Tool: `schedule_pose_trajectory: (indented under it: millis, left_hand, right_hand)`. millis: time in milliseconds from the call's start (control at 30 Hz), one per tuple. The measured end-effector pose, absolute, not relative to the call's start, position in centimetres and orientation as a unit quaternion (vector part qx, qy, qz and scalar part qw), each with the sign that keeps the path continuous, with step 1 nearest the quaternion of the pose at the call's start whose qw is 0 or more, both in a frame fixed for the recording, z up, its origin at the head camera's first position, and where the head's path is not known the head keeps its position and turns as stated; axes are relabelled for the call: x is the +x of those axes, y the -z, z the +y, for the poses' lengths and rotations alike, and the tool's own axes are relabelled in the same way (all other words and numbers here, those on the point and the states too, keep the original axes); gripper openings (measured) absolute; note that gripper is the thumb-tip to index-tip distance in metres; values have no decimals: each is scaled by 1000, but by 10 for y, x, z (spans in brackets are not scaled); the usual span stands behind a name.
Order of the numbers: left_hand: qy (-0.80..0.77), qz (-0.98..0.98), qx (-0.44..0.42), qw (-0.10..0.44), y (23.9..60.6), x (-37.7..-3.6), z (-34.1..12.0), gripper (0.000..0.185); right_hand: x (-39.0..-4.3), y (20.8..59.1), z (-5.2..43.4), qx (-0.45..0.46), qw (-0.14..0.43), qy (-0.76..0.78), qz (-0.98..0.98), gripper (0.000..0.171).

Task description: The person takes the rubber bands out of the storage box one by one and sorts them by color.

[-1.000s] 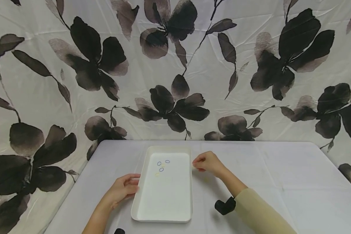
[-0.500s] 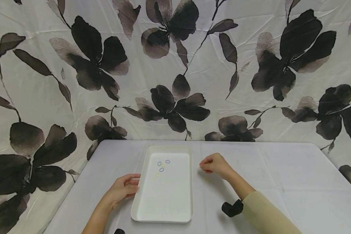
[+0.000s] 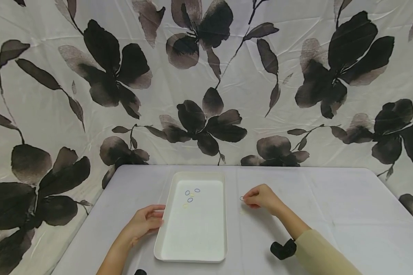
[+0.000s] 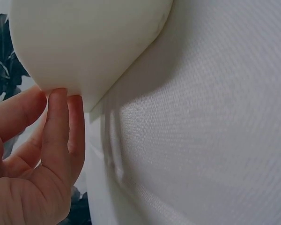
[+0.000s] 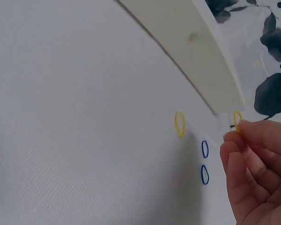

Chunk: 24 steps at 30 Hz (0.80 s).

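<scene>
On the table lies a white rectangular tray (image 3: 192, 233) with three thin blue rings (image 3: 190, 199) and two pale yellow rings (image 3: 186, 206) inside, towards its far end. My left hand (image 3: 145, 221) touches the tray's left side wall with its fingertips, fingers nearly straight. To the right of the tray, my right hand (image 3: 264, 198) pinches a small yellow ring (image 5: 237, 115) between thumb and finger. In the right wrist view, another yellow ring (image 5: 180, 124) and two blue rings (image 5: 205, 149) lie on the white cloth beside and below that hand.
A white cloth covers the table (image 3: 330, 198). Behind its far edge hangs a white curtain with dark flowers (image 3: 199, 130). A black wrist device (image 3: 283, 249) sits under the right forearm by the beige sleeve (image 3: 323, 252).
My right hand has moved away from the tray's right edge, rightward and slightly nearer. A thin ring now shows at its fingertips. The left hand and tray have stayed put.
</scene>
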<state>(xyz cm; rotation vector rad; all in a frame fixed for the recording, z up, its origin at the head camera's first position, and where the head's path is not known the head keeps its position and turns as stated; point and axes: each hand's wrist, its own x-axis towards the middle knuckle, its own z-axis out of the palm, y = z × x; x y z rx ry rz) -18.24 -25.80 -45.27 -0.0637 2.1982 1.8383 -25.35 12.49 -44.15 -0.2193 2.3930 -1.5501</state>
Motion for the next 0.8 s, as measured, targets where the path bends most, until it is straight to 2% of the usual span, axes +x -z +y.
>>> schedule_pose_trajectory:
  millis: [800]
  left_hand:
    - [-637,757,-17,141,453,-183,-258,57]
  right_hand:
    - [-241,461,146,-45,139,518,843,9]
